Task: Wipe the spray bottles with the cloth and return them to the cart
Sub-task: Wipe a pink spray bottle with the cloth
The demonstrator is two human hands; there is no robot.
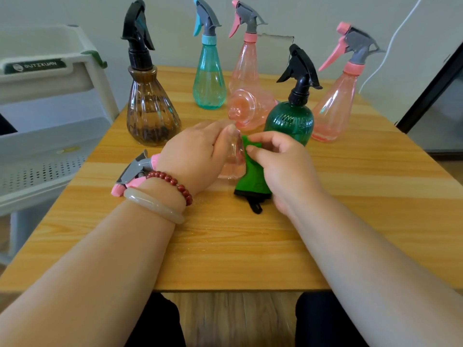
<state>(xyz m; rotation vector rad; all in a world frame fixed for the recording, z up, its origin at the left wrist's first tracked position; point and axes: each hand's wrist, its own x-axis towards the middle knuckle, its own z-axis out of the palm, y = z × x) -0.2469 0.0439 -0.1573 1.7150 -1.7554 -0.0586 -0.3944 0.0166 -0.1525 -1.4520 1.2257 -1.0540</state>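
One readable mark only: a dark green label [37, 66] set into the top rail of the white cart [53, 136], at the left of the view. White capitals in soft focus, roughly "OUTIXUAN", first letter uncertain. A small round logo [17, 68] at the label's left end is too blurred to make out.

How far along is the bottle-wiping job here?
Done: nothing evident; the white plastic cart shows no bottles. In hand: left hand grips a clear pink spray bottle, right hand pinches the green cloth against it. Left: the brown ribbed bottle and others on the wooden table.
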